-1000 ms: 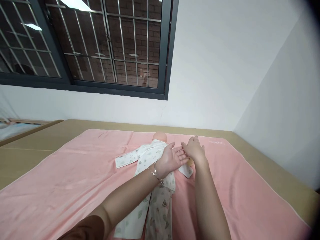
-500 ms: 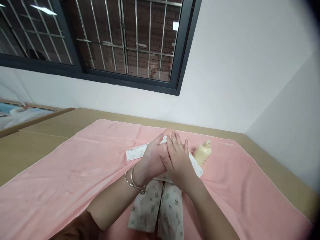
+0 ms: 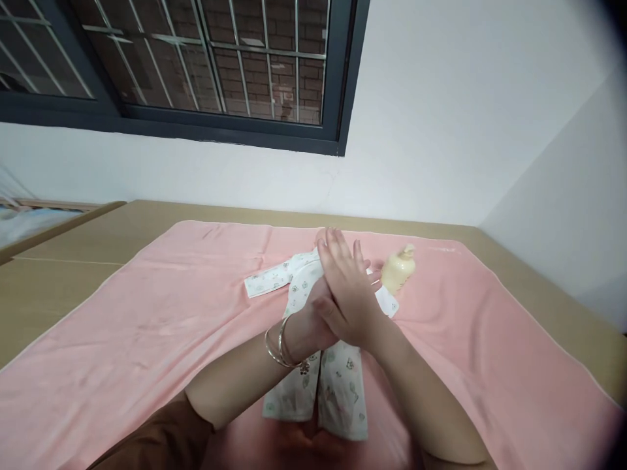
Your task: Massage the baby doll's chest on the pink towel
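Observation:
My left hand (image 3: 317, 318), with bangles (image 3: 279, 344) at the wrist, lies under my right hand (image 3: 353, 297). The palms press against each other with fingers stretched out, and no object shows between them. Left fingertips stick out past the right hand toward the pale yellow pump bottle (image 3: 398, 271), without a visible grip on it. Below the hands, a small white printed top (image 3: 269, 279) and matching trousers (image 3: 341, 388) are laid out. A rounded skin-coloured shape, mostly hidden behind my right fingers, shows at the neck end.
A pink blanket (image 3: 161, 326) with some wrinkles covers much of the wooden surface (image 3: 73, 238). Behind it rise a white wall (image 3: 416, 130) and a dark-framed window (image 3: 337, 85) with metal bars. A wooden rail (image 3: 63, 222) runs at the far left.
My right hand has slid across the left palm, and the left hand has turned so its fingers point right, under the right hand. The camera view has tilted slightly downward.

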Available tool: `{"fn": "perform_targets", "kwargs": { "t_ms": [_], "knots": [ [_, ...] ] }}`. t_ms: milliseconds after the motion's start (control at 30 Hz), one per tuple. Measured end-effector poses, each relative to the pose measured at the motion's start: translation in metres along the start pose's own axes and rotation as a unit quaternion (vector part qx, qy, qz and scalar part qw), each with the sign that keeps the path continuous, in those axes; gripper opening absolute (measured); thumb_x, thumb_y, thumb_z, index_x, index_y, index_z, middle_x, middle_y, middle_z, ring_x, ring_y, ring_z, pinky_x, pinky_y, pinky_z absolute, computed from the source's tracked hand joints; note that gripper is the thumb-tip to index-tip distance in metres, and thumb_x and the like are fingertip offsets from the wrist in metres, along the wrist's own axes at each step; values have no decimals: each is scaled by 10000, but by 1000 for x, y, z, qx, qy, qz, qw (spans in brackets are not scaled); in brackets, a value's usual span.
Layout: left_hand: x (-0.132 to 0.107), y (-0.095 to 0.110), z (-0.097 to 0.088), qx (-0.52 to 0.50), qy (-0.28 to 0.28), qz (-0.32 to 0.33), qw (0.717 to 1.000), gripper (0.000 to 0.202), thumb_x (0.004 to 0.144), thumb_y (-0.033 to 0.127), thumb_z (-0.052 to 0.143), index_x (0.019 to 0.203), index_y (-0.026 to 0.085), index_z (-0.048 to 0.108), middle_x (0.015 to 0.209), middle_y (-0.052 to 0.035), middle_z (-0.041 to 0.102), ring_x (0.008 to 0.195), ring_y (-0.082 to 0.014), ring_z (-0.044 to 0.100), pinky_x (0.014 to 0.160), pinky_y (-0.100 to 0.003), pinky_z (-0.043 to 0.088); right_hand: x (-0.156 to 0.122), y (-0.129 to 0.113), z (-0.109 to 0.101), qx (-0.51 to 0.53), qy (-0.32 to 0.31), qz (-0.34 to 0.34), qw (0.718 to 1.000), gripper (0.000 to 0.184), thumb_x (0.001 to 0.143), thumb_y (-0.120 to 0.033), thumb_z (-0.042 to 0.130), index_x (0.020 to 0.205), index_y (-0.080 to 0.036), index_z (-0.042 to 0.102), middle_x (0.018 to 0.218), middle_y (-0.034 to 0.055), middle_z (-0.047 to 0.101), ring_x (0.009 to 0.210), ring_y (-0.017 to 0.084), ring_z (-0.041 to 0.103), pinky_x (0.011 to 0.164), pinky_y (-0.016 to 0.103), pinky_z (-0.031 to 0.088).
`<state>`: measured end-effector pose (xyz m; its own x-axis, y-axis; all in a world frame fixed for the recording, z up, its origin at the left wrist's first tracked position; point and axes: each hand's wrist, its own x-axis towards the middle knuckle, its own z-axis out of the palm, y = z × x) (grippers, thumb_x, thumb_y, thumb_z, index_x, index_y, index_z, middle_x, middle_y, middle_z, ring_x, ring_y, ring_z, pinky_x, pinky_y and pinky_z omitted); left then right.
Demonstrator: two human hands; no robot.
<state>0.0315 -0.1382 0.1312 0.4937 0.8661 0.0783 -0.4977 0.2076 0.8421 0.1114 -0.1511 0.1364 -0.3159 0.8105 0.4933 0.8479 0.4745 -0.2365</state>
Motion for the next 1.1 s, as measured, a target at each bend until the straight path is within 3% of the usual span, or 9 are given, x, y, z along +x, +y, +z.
{"fn": "perform_targets", "kwargs": {
  "t_ms": [167,300,433,500,600,700,767,933,1100],
  "knots": [
    [3,27,-3,-34,-22,-80,996,653,975,632,161,1350,244,529,1323,-84,615,1359,-296,489,1110,-500,436,2,5,6,-28,27,-16,999,778,1003,-561,223,1594,-122,-29,1673,104,102,1545,306,-36,1241,580,5],
    [11,48,-28,67,4,-19,998,778,941,692,54,1413,241,478,1384,-91,576,1437,-311,390,1132,-540,384,-7,-19,16,-9,21,-82,996,905,956,-640,339,1584,-46,73,1660,155,132,1541,333,-33,1256,551,36],
    [5,17,-45,163,27,80,983,581,946,653,299,1452,395,423,1476,21,503,1542,-269,144,1188,-536,303,-16,-32,13,-23,22,-133,991,898,940,-676,352,1581,-81,151,1651,144,187,1540,342,37,1262,536,73],
    [-4,-9,-42,97,55,153,982,588,903,649,412,1466,491,349,1523,105,436,1555,-221,60,1225,-469,284,-17,-27,8,-25,37,-150,988,852,950,-667,337,1590,-142,136,1657,122,177,1539,342,67,1254,561,92],
    [-14,-25,-23,-22,36,127,991,621,859,628,512,1447,473,388,1470,65,509,1517,-291,238,1180,-492,357,-14,-9,2,-18,59,-147,987,810,975,-634,287,1598,-181,36,1666,131,115,1540,347,47,1219,644,87],
    [-13,-7,-5,-88,-65,-65,992,503,876,525,551,1347,350,541,1286,-36,653,1371,-339,478,1078,-505,462,-7,9,2,-15,69,-115,991,771,996,-578,271,1594,-212,-49,1674,110,73,1543,341,17,1200,682,69],
    [-8,13,-2,-104,-81,-111,985,423,900,441,538,1283,269,589,1236,-67,675,1310,-316,539,1082,-478,464,-3,15,6,-17,76,-98,992,772,1001,-550,276,1591,-200,-78,1675,111,60,1543,339,11,1201,683,50],
    [3,46,-20,-114,-34,-56,991,511,948,583,399,1246,220,599,1291,-99,649,1371,-294,489,1138,-470,402,-5,-3,22,-20,55,-116,992,910,958,-609,359,1585,-110,-73,1665,158,85,1539,363,24,1220,648,93],
    [8,50,-37,-19,-41,22,999,659,959,679,167,1315,289,560,1363,-60,617,1439,-280,407,1165,-500,365,-14,-26,29,-1,40,-148,988,971,931,-666,374,1578,-80,-53,1643,207,154,1536,361,80,1221,616,171]
  ]
}}
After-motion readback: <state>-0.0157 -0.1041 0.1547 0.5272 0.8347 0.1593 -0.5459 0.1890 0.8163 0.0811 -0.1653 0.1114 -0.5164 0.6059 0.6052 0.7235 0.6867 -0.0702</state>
